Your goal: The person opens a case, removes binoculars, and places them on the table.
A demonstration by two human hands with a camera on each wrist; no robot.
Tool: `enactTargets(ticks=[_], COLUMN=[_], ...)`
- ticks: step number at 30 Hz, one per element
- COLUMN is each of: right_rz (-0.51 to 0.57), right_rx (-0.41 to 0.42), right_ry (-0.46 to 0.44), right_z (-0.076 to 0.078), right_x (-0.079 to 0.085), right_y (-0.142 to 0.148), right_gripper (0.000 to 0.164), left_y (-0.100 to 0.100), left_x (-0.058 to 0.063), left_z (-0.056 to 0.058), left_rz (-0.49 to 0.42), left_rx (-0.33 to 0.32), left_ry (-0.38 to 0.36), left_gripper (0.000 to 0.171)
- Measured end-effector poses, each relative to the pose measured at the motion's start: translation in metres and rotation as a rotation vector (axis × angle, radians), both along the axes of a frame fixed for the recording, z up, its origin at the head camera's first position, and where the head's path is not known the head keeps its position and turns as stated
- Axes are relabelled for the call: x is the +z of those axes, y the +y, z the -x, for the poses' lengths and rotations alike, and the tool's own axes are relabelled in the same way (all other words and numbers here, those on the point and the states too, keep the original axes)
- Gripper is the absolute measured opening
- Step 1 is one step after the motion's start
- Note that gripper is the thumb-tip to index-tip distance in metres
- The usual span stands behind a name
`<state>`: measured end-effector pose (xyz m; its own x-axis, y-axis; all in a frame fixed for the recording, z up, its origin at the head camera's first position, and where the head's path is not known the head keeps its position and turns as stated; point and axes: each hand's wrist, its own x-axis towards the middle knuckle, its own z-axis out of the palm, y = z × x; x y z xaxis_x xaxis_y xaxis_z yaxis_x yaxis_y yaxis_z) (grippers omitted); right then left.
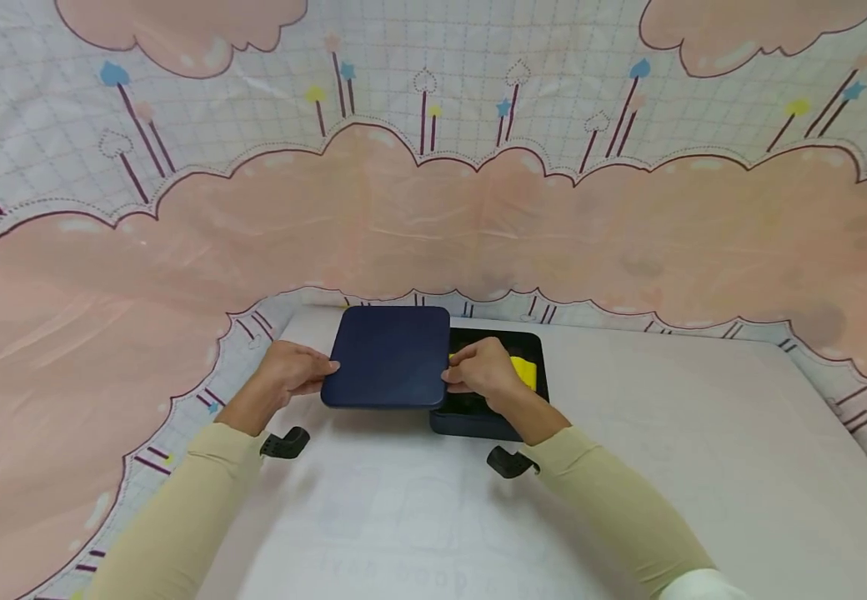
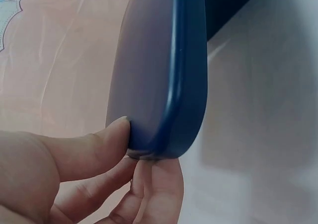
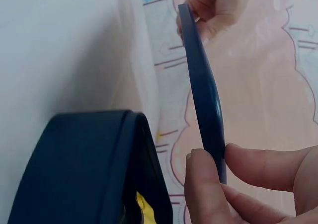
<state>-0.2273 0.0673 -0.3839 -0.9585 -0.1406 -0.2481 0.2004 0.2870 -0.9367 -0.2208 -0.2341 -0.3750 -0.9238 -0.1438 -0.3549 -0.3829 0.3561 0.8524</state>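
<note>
nearest are two pale sleeves (image 1: pixel 178 508), with a small black device (image 1: pixel 286 443) by each wrist. past them, the left hand (image 1: pixel 288 369) pinches the left edge of the blue lid (image 1: pixel 388 358) between thumb and fingers; the right hand (image 1: pixel 488 369) pinches its right edge likewise. the lid is up off the counter (image 1: pixel 666 467), in front of part of the open box (image 1: pixel 474 425), which sits on the counter. something yellow (image 1: pixel 526 372) lies inside, partly hidden. beyond hangs a cloud-patterned sheet (image 1: pixel 478 225).
</note>
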Motion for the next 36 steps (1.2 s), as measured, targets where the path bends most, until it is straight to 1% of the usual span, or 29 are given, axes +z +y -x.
enactTargets(ticks=[3,6,8,10,15,18,23,27,36], right_rz=[-0.004,0.005,0.012,0.016,0.034,0.035,0.024,0.006,-0.045], right_rx=[-0.002,0.033,0.064,0.076,0.071,0.093,0.115,0.123,0.111], right_ry=[0.015,0.022,0.011,0.002,0.004,-0.010,-0.031,-0.023,-0.046], right_z=[-0.002,-0.004,-0.005,-0.005,-0.004,-0.007,-0.012,-0.014,-0.020], right_x=[0.000,-0.002,-0.005,-0.007,-0.007,-0.009,-0.015,-0.018,-0.025], right_y=[-0.004,-0.010,-0.015,-0.020,-0.027,-0.032,-0.044,-0.052,-0.067], right_gripper=[0.025,0.022,0.021,0.021,0.024,0.025,0.032,0.036,0.040], left_y=[-0.003,-0.011,-0.017,-0.021,-0.028,-0.033,-0.045,-0.055,-0.068], left_x=[0.000,0.001,-0.001,-0.002,-0.002,-0.004,-0.012,-0.019,-0.023], left_z=[-0.001,-0.005,-0.010,-0.011,-0.009,-0.013,-0.018,-0.017,-0.014], left_rz=[0.011,0.041,0.060,0.072,0.074,0.080,0.093,0.094,0.104], left_rx=[-0.003,-0.004,-0.004,-0.011,-0.028,-0.030,-0.031,-0.032,-0.029], left_ry=[-0.001,-0.010,-0.021,-0.018,-0.001,-0.021,-0.047,-0.047,-0.088], left_gripper=[0.039,0.038,0.037,0.036,0.036,0.037,0.040,0.042,0.041])
